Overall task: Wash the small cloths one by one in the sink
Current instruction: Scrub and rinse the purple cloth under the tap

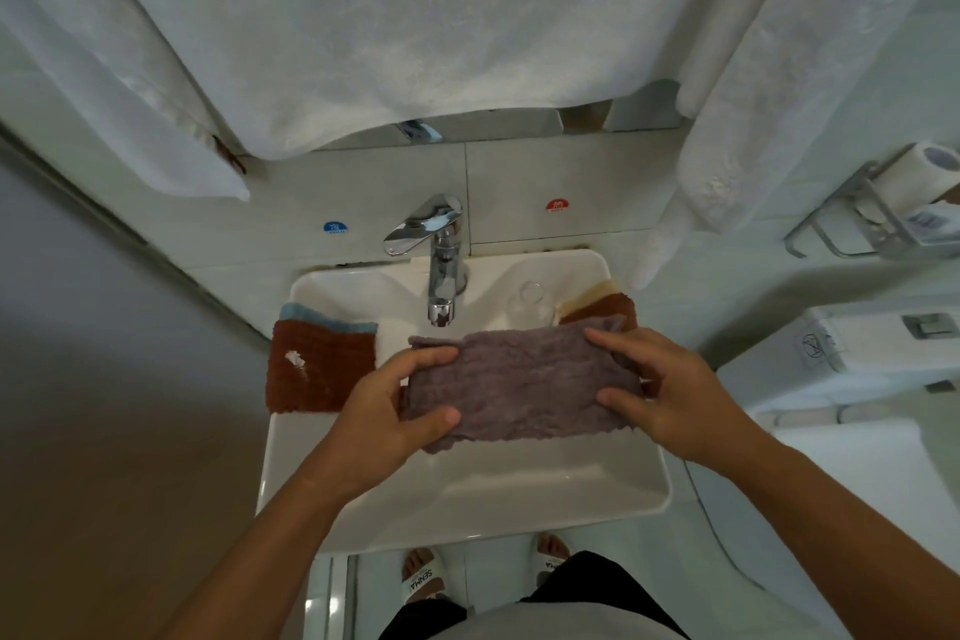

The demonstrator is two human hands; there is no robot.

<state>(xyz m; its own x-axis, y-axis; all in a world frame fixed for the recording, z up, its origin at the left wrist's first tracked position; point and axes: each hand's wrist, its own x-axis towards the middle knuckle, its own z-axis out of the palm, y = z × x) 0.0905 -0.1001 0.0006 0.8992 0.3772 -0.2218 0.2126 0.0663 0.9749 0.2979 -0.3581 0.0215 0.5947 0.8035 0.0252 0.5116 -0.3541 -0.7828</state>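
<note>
Purple cloth (519, 379) looks fuzzy and matt, tap (441, 265) is shiny chrome metal, sink (467, 494) glossy smooth white ceramic.

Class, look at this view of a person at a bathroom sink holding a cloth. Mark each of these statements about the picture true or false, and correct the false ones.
1. Both hands hold the grey-purple cloth over the sink. True: the left hand grips one end, the right hand the other.
2. Water is running from the tap. False: no stream shows under the spout.
3. A brown cloth lies on the sink's left edge. True.
4. The cloth in the hands is rolled into a ball. False: it is held spread out flat.
5. A roll of toilet paper sits in a holder on the right wall. True.
</note>
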